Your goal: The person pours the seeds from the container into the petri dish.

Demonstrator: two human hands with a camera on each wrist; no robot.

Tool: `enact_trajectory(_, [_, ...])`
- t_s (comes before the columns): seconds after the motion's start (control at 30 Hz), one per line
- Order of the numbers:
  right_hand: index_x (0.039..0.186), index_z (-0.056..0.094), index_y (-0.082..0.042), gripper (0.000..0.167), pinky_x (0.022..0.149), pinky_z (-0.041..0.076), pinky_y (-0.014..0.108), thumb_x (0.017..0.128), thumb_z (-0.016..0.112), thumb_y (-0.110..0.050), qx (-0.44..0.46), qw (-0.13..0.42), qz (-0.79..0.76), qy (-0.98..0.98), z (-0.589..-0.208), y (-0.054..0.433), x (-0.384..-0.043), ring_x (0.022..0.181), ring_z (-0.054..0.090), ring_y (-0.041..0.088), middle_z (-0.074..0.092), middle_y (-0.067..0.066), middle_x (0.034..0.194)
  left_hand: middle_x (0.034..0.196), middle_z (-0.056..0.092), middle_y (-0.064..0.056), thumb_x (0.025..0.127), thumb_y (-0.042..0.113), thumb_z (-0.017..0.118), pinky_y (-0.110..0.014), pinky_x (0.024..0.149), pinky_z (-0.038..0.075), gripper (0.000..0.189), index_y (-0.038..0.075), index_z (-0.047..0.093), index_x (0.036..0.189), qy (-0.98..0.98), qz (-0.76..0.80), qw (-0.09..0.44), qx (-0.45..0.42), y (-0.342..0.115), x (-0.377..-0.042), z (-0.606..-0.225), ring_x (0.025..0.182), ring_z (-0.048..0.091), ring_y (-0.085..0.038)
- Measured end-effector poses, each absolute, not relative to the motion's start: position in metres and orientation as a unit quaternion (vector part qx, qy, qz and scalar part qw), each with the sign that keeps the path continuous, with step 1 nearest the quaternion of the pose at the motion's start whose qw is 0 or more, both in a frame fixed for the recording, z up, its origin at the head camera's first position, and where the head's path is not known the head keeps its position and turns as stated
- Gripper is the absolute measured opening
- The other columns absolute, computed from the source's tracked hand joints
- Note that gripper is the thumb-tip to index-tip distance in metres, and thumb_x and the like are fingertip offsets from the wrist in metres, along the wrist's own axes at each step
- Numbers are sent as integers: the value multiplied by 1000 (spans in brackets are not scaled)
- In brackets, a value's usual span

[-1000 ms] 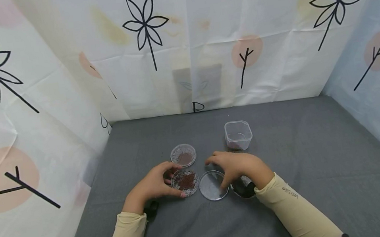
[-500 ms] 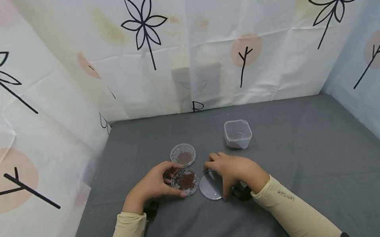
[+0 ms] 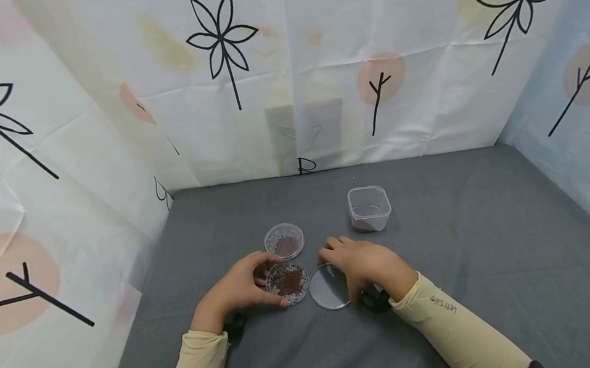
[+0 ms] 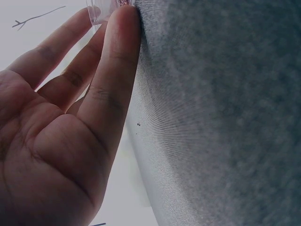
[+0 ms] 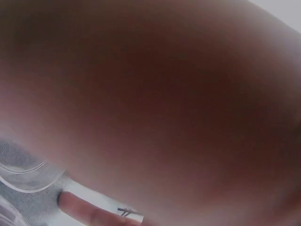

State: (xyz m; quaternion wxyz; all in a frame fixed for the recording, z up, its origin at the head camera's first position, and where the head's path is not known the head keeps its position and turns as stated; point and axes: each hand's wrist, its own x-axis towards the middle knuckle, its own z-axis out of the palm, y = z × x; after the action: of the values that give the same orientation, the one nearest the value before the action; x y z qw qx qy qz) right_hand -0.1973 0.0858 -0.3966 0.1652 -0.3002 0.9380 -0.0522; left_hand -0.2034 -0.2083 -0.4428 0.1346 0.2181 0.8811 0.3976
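Observation:
My left hand (image 3: 243, 283) holds a round clear petri dish (image 3: 289, 282) of reddish-brown granules by its sides, thumb at the near edge. In the left wrist view, the fingers (image 4: 122, 42) meet the clear wall of that petri dish (image 4: 104, 9). To its right lies a second, bare petri dish (image 3: 329, 291). My right hand (image 3: 369, 264) arches over it, fingers at the far rim and thumb at the right rim. The right wrist view is mostly filled by blurred skin, with the bare petri dish (image 5: 28, 181) at its lower left.
Behind the left hand's dish stands another petri dish (image 3: 284, 241) with a thin layer of brown grains. A square clear plastic tub (image 3: 369, 208) with some pinkish content sits farther back, right. A grey cloth (image 3: 475, 235) covers the table, and a printed curtain (image 3: 311, 51) encloses it.
My right hand has come slightly left and nearer the bare petri dish, its thumb going from over the dish to the right rim. The left hand and its dish stay put.

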Motion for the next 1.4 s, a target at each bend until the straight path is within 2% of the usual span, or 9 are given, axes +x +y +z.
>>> enact_trajectory(0.13, [129, 60, -21, 83, 95, 54, 40, 59, 105, -19, -295, 171, -74, 937, -396, 90, -202, 113, 53, 20, 55, 0, 126, 128, 65, -6, 70, 31, 103, -43, 97, 59, 81, 15, 66, 140, 880, 400, 135, 217, -208, -204, -443, 112, 62, -22])
enact_trajectory(0.27, [133, 60, -18, 81, 95, 55, 42, 64, 101, -21, -307, 174, -127, 927, -391, 98, -207, 114, 56, 21, 56, 4, 128, 130, 65, -7, 70, 29, 103, -43, 98, 59, 81, 14, 66, 140, 877, 404, 134, 222, -208, -204, -442, 112, 62, -22])
enact_trajectory(0.43, [144, 57, -14, 81, 102, 55, 46, 75, 97, -28, -346, 152, -220, 900, -378, 110, -212, 127, 57, 24, 50, 4, 143, 130, 65, -7, 70, 30, 102, -44, 98, 59, 81, 14, 66, 140, 877, 403, 137, 221, -208, -203, -441, 112, 62, -22])
enact_trajectory(0.57, [146, 55, -15, 82, 109, 52, 51, 78, 96, -35, -374, 123, -279, 876, -371, 115, -214, 135, 54, 26, 47, 1, 148, 130, 65, -7, 71, 31, 102, -45, 98, 60, 80, 14, 65, 140, 879, 400, 138, 218, -208, -204, -441, 113, 62, -22])
enact_trajectory(0.83, [147, 54, -18, 83, 112, 49, 57, 79, 95, -41, -413, 99, -330, 843, -373, 113, -217, 135, 54, 29, 48, -1, 150, 131, 64, -5, 72, 33, 101, -44, 97, 60, 81, 16, 65, 142, 879, 399, 140, 219, -209, -204, -444, 112, 62, -21])
enact_trajectory(1.2, [146, 55, -17, 86, 112, 49, 54, 76, 96, -47, -415, 103, -332, 841, -372, 112, -215, 133, 56, 23, 55, 0, 147, 132, 64, -7, 71, 32, 102, -45, 97, 60, 81, 14, 65, 141, 878, 401, 136, 223, -208, -204, -442, 111, 62, -21])
enact_trajectory(1.33, [146, 55, -20, 88, 114, 48, 53, 75, 97, -50, -403, 99, -331, 847, -372, 109, -215, 135, 58, 28, 59, -1, 146, 133, 64, -8, 71, 31, 102, -45, 97, 60, 80, 13, 65, 140, 876, 404, 135, 227, -208, -204, -441, 111, 62, -22])
enact_trajectory(1.4, [147, 54, -21, 88, 115, 48, 54, 75, 97, -46, -399, 99, -336, 847, -372, 108, -215, 137, 58, 29, 59, -1, 146, 134, 64, -8, 71, 31, 102, -45, 98, 60, 80, 13, 65, 140, 875, 406, 137, 226, -208, -204, -441, 111, 62, -22])
